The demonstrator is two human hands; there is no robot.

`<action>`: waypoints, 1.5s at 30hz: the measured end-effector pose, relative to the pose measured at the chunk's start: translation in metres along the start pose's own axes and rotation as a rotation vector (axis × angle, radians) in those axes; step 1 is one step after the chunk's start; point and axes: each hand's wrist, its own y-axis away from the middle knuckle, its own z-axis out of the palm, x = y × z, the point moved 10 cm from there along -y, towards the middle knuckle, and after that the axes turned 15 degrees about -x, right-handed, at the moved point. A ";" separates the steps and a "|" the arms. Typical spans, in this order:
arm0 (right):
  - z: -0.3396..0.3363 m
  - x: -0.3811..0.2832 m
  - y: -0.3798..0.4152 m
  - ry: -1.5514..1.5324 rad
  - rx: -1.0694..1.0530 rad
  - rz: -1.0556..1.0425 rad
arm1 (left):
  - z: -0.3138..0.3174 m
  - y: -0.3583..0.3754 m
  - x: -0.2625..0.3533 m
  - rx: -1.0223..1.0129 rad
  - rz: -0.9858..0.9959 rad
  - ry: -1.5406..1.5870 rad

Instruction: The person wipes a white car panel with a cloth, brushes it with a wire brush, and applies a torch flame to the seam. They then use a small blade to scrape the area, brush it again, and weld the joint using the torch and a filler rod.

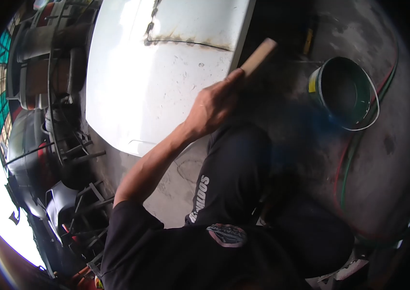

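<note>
My left hand (214,106) is closed around a pale, flat wooden-looking stick (259,57), whose free end points up and to the right. It is held at the right edge of a large white panel (166,92), and my forearm passes over the panel's lower corner. Brownish scorch marks line a dark seam (190,43) in the upper part of the panel, and small specks and chips mark its surface. My right hand is out of view.
A dark green bucket (315,92) with a wire handle stands on the concrete floor to the right. Red and green hoses (352,150) run beside it. Metal racks with car parts (53,72) line the left. My bent knee (243,145) is just below the panel.
</note>
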 end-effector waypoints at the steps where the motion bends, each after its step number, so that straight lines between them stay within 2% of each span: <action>1: 0.004 0.022 0.013 -0.071 0.128 0.012 | 0.014 -0.005 -0.004 -0.082 -0.042 -0.066; 3: 0.027 0.057 0.017 -0.211 0.143 -0.080 | 0.040 -0.024 -0.005 -0.236 -0.153 -0.301; 6: 0.034 0.129 0.038 -0.282 0.212 -0.143 | 0.062 -0.058 -0.022 -0.214 -0.074 -0.449; 7: 0.031 0.149 0.049 -0.302 0.259 -0.180 | 0.067 -0.072 -0.019 -0.292 -0.188 -0.484; 8: 0.025 0.164 0.057 -0.305 0.308 -0.243 | 0.066 -0.090 -0.009 -0.265 -0.159 -0.520; 12: 0.014 0.187 0.053 -0.338 0.468 -0.410 | 0.109 -0.121 -0.034 -0.322 -0.210 -0.560; 14: 0.011 0.193 0.060 -0.343 0.477 -0.464 | 0.113 -0.128 -0.029 -0.374 -0.224 -0.546; 16: 0.006 0.212 0.088 -0.342 0.599 -0.414 | 0.095 -0.134 0.001 -0.342 -0.066 -0.766; 18: 0.009 0.206 0.097 -0.283 0.630 -0.441 | 0.055 -0.149 0.040 -0.227 0.159 -0.772; 20: -0.004 0.208 0.099 -0.279 0.692 -0.401 | 0.010 -0.181 0.035 -0.054 0.122 -0.601; 22: -0.010 0.202 0.089 -0.266 0.720 -0.391 | -0.009 -0.217 0.043 0.037 0.227 -0.661; 24: -0.007 0.188 0.074 -0.177 0.758 -0.357 | -0.005 -0.267 0.027 0.101 0.169 -0.717; 26: 0.001 0.185 0.068 -0.155 0.758 -0.373 | 0.018 -0.320 0.024 0.067 0.216 -0.901; 28: 0.017 0.186 0.069 -0.117 0.740 -0.381 | 0.046 -0.364 0.023 0.027 0.239 -0.933; 29: 0.024 0.196 0.080 -0.154 0.703 -0.342 | 0.063 -0.373 0.026 0.009 0.244 -0.914; 30: 0.031 0.193 0.100 -0.154 0.722 -0.330 | 0.067 -0.381 0.038 0.083 0.252 -0.846; 31: 0.043 0.217 0.113 -0.440 0.712 -0.044 | 0.066 -0.392 0.045 0.165 0.265 -0.779; 32: 0.068 0.241 0.124 -0.722 0.682 0.245 | 0.075 -0.412 0.035 0.162 0.280 -0.769; 33: 0.087 0.236 0.139 -0.660 0.719 0.235 | 0.080 -0.436 0.018 0.214 0.260 -0.809; 34: 0.103 0.224 0.151 -0.524 0.761 0.113 | 0.081 -0.447 0.020 0.269 0.244 -0.850; 35: 0.123 0.213 0.164 -0.410 0.800 -0.002 | 0.091 -0.471 -0.005 0.023 0.092 -0.673; 36: 0.141 0.207 0.171 -0.351 0.835 -0.081 | 0.110 -0.506 -0.040 -0.038 0.055 -0.643; 38: 0.167 0.207 0.183 -0.316 0.903 -0.185 | 0.115 -0.479 -0.023 -0.107 0.004 -0.911; 41: 0.189 0.222 0.169 -0.343 0.938 -0.288 | 0.122 -0.467 -0.037 -0.151 -0.013 -0.916; 43: 0.197 0.234 0.164 -0.379 0.932 -0.355 | 0.095 -0.437 -0.021 0.049 -0.030 -0.682; 45: 0.208 0.238 0.163 -0.405 0.927 -0.382 | 0.083 -0.411 -0.008 0.268 0.036 -0.446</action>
